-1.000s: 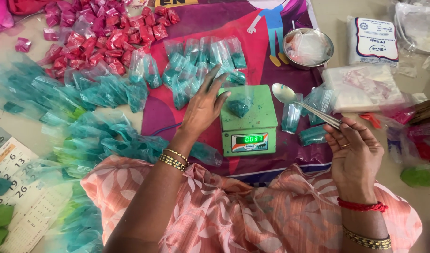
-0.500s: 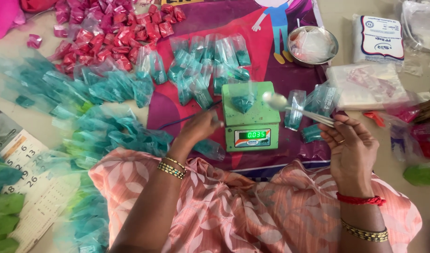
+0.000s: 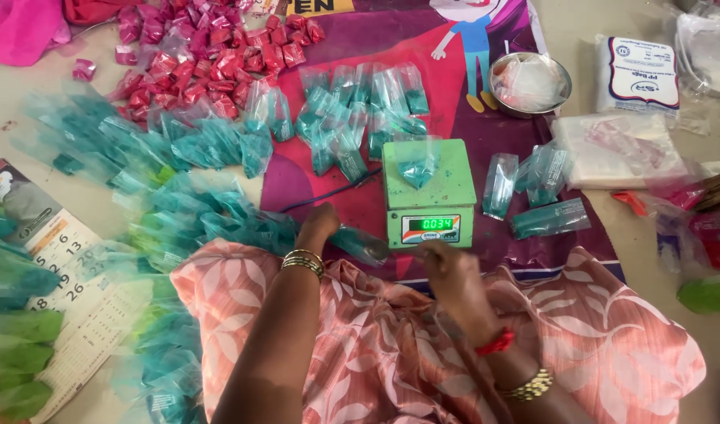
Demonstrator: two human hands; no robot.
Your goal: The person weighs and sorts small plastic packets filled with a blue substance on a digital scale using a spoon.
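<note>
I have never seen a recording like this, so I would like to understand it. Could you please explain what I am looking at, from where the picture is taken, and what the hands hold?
There is no machine here: a person works with two bare hands, and the one camera sits on the person's head, looking down at the lap and floor.

In the middle stands a small green weighing scale with a lit display; one small clear plastic packet of teal powder lies on its platform. Around it are many similar teal packets, a heap of red packets farther away, a round steel bowl and a paper calendar.

The left hand holds a teal packet beside the scale. The right hand is blurred; it seems to pinch something thin at that packet, but I cannot tell what.
</note>
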